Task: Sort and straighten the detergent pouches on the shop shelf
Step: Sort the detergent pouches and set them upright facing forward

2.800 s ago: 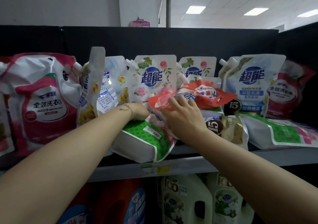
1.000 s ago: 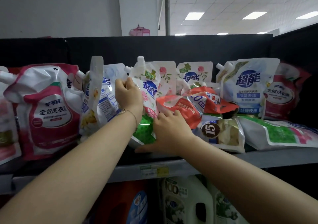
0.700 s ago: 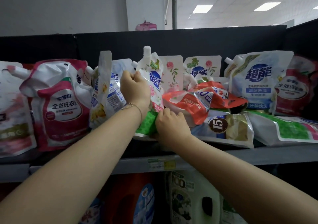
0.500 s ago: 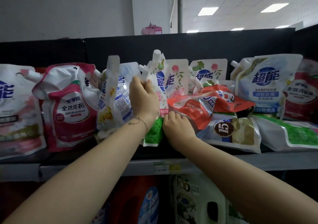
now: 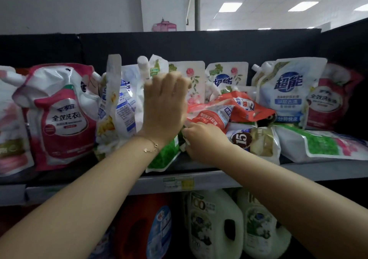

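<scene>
One green-bottomed pouch (image 5: 164, 156) stands upright at the front of the shelf (image 5: 328, 171), near its centre. The right hand (image 5: 203, 139) pinches its lower edge with curled fingers. The left hand (image 5: 165, 107) is blurred against its upper half, so I cannot tell its grip. Just to the right, two red pouches (image 5: 211, 117) lie overlapping. Below stand two white jugs (image 5: 215, 225).
</scene>
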`<state>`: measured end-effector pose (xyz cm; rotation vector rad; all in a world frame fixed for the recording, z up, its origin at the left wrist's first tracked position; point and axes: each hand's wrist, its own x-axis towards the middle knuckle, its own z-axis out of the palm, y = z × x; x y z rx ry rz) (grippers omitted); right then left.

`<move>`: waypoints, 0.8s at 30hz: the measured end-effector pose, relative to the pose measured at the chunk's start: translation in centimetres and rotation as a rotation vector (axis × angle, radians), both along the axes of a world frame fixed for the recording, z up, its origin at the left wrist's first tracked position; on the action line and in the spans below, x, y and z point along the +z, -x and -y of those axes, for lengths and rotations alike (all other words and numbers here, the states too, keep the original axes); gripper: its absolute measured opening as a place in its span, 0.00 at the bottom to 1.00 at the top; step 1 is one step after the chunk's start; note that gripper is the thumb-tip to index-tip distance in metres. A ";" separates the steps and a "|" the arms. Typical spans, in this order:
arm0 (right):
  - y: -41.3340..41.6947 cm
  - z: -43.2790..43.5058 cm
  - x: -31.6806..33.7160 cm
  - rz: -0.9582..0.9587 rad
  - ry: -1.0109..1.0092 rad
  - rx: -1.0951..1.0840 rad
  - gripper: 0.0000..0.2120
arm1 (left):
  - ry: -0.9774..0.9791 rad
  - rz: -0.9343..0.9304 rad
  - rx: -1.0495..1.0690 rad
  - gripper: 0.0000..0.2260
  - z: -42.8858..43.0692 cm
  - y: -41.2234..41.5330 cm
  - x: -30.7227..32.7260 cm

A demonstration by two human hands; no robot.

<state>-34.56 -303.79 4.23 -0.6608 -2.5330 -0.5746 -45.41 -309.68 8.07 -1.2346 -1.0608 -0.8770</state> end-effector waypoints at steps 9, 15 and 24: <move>-4.2 -1.5 -0.5 -0.180 0.096 0.045 0.10 | 0.749 0.379 -0.043 0.15 -3.7 -2.2 -2.0; -7.5 -3.1 1.8 -0.292 -0.023 -0.342 0.16 | 0.883 0.653 0.019 0.23 -5.8 -2.0 -2.6; -5.7 -9.1 4.9 -0.297 0.636 -0.641 0.19 | 0.854 1.198 -0.283 0.30 -7.4 -2.9 -3.1</move>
